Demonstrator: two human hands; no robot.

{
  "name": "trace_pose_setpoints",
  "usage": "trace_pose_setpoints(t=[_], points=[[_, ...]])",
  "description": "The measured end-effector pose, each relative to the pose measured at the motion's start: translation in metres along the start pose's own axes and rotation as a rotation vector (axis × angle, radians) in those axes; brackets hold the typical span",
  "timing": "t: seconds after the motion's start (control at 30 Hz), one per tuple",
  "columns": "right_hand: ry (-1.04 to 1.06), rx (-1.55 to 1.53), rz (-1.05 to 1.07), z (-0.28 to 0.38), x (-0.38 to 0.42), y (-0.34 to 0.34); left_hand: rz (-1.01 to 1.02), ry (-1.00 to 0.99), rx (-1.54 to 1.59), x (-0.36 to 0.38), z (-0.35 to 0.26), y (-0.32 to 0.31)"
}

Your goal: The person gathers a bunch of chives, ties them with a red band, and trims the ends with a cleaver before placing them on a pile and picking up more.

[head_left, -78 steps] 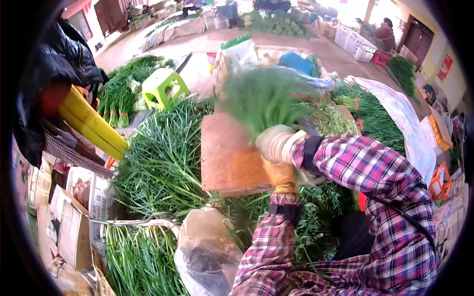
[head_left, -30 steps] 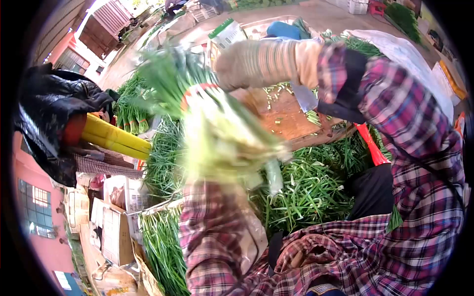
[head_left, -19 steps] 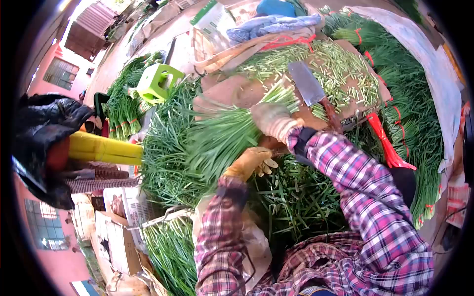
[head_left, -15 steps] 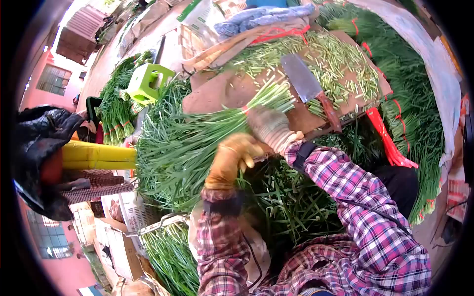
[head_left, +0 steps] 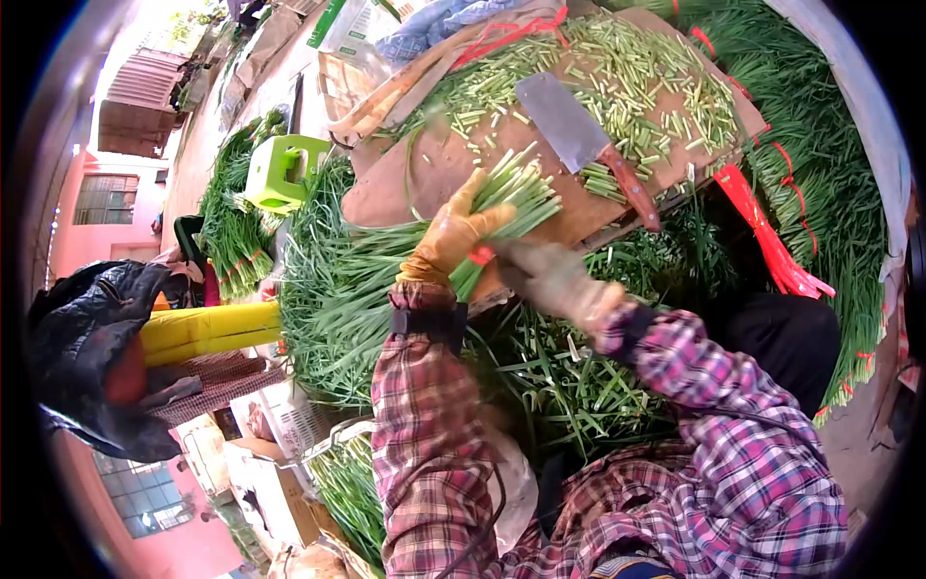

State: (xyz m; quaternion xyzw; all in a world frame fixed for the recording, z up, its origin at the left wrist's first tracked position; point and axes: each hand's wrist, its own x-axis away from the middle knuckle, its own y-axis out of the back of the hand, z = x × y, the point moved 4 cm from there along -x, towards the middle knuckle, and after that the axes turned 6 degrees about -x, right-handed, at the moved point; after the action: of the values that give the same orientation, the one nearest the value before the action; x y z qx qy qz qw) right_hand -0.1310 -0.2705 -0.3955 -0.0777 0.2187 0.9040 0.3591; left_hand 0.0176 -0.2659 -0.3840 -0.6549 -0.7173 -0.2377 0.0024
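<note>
My left hand, in a yellow-orange glove, is closed around a bunch of garlic chives near its cut stem ends. The long green leaves trail to the left over a heap of chives. A red band shows at the lower side of the bunch, just beneath the left hand. My right hand, in a greyish glove, is just right of that band; motion blurs its fingers. A cleaver with a wooden handle lies on the brown board beyond both hands, among chopped stem pieces.
Tied chive bundles are stacked at the right. Red ties hang by the board's right edge. A lime-green stool stands at the left, near a yellow padded bar. Loose leaves fill the space below the hands.
My left hand has moved up and right from below the bunch and closed around its stems. My right hand has come off the stems and shifted down and right. The view has shifted slightly.
</note>
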Motion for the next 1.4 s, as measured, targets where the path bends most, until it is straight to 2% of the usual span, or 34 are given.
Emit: trace_pose_setpoints(t=[0.07,0.13,0.2,0.27,0.3,0.33,0.4,0.47,0.53,0.57,0.6,0.67,0.7,0.73,0.8,0.87,0.9,0.93,1.0,1.07,1.13,1.2,1.27,1.4], points=[[0.055,0.296,0.008,-0.007,0.007,0.042,0.052,-0.028,-0.031,-0.001,0.002,-0.01],[0.08,0.348,-0.263,-0.013,0.004,0.092,-0.134,-0.205,-0.854,0.0,-0.018,-0.019],[-0.296,0.644,-0.204,-0.029,-0.003,0.124,-0.166,-0.222,-0.892,-0.006,-0.018,-0.028],[-0.381,0.838,-0.171,-0.039,-0.013,0.133,-0.178,0.039,-1.112,-0.003,-0.025,-0.034],[-0.487,0.788,-0.044,-0.047,-0.014,0.132,-0.238,0.007,-1.172,-0.004,-0.022,-0.038],[-0.495,0.785,-0.043,-0.05,-0.016,0.132,-0.23,0.009,-1.173,-0.005,-0.023,-0.042],[-0.565,0.803,0.07,-0.063,-0.024,0.129,-0.222,0.145,-1.221,-0.01,-0.023,-0.041],[-0.631,0.811,0.094,-0.075,-0.034,0.131,-0.224,0.156,-1.229,-0.015,-0.021,-0.039],[-0.696,0.695,0.093,-0.079,-0.039,0.137,-0.228,0.161,-1.237,-0.018,-0.019,-0.038],[-0.786,0.52,0.102,-0.071,-0.04,0.143,-0.248,0.158,-1.247,-0.018,-0.017,-0.038],[-0.785,0.52,0.103,-0.076,-0.039,0.148,-0.271,0.156,-1.255,-0.018,-0.016,-0.037],[-0.769,0.049,0.108,-0.072,-0.04,0.152,-0.264,0.157,-1.253,-0.021,-0.014,-0.036],[-0.711,-0.044,-0.019,-0.064,-0.031,0.156,-0.259,0.156,-1.252,-0.02,-0.012,-0.036],[-0.707,-0.041,-0.008,-0.055,-0.023,0.147,-0.267,0.165,-1.246,-0.019,-0.012,-0.035],[-0.258,0.611,-0.338,-0.019,-0.015,0.151,-0.294,0.167,-1.302,-0.018,-0.014,-0.037],[-0.074,0.577,-0.494,-0.002,0.002,0.146,-0.317,0.182,-1.284,-0.014,-0.009,-0.042],[-0.085,0.399,-0.509,0.0,0.006,0.141,-0.431,0.087,-1.304,-0.011,-0.007,-0.044],[-0.085,0.401,-0.51,0.0,0.01,0.137,-0.543,-0.01,-1.319,-0.007,-0.009,-0.047],[-0.432,-0.105,-0.417,-0.019,0.014,0.127,-0.545,-0.003,-1.3,-0.005,-0.007,-0.049],[-0.434,-0.089,-0.375,-0.023,0.015,0.128,-0.607,-0.129,-1.262,0.002,-0.009,-0.052],[-0.373,0.06,-0.306,-0.033,0.012,0.128,-0.564,-0.081,-1.217,0.002,-0.008,-0.051],[-0.353,-0.05,-0.354,-0.049,0.008,0.128,-0.565,-0.133,-1.114,0.004,-0.009,-0.049],[-0.65,-0.215,-0.3,-0.065,-0.001,0.132,-0.598,-0.182,-1.128,0.004,-0.01,-0.049],[-0.674,-0.273,-0.274,-0.095,-0.03,0.145,-0.639,-0.277,-1.064,0.004,-0.007,-0.042]])
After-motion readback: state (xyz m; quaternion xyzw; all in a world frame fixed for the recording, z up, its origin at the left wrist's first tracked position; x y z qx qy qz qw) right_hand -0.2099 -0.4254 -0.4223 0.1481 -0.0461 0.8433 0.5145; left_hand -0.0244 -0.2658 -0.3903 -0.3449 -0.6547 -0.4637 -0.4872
